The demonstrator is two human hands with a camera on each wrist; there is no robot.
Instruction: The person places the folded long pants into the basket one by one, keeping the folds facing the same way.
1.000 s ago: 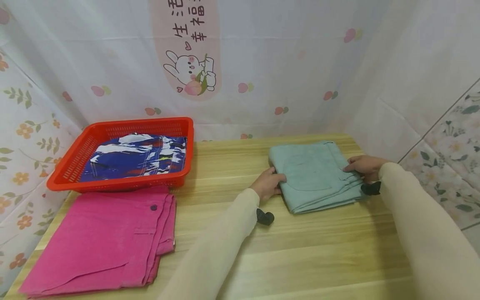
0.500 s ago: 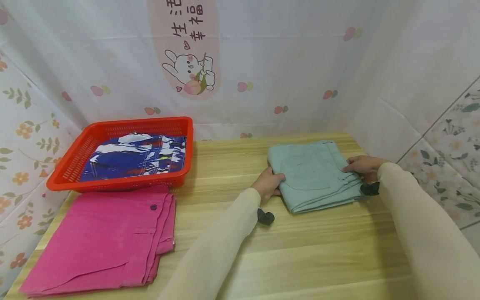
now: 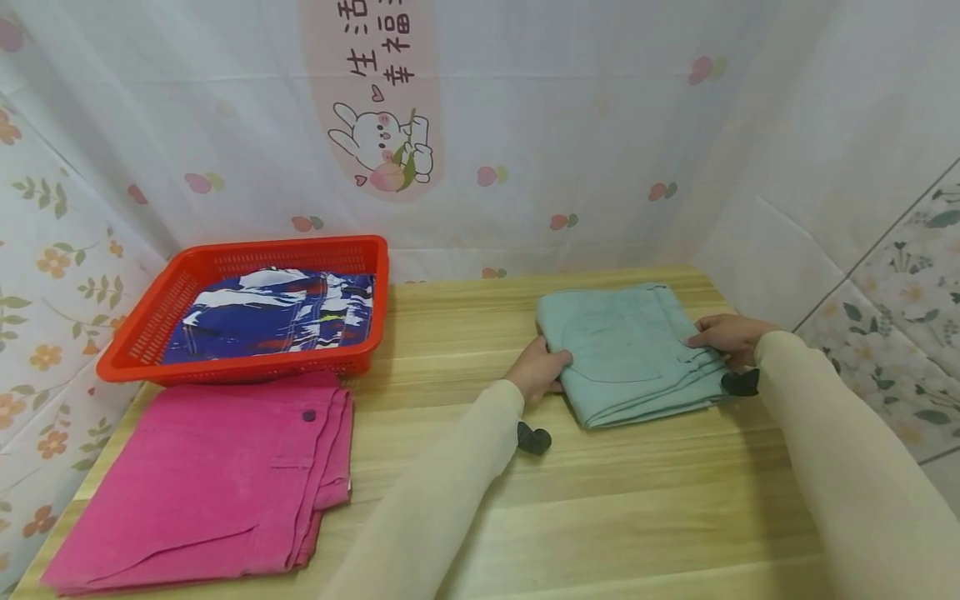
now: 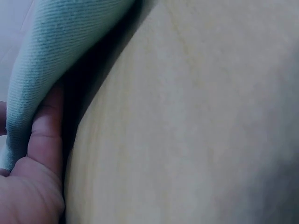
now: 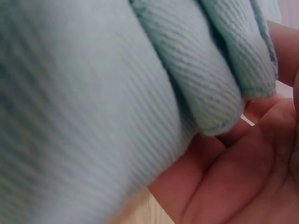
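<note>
Folded mint-green trousers (image 3: 618, 346), with a patch pocket on top, lie at the right back of the table. My left hand (image 3: 536, 369) grips their left edge, thumb on top. In the left wrist view, fingers (image 4: 46, 135) of that hand reach under the ribbed-looking cloth. At the opposite edge, my right hand (image 3: 727, 335) holds the folded layers with its thumb above. The right wrist view shows the palm (image 5: 238, 172) below the stacked folds, and its fingertips are hidden there.
Folded pink trousers (image 3: 202, 475) with a dark button lie at the front left of the wooden table (image 3: 600, 508). Behind them stands a red plastic basket (image 3: 240, 367) holding a blue, white and red patterned garment (image 3: 277, 312). Printed curtains (image 3: 525, 125) hang behind the table.
</note>
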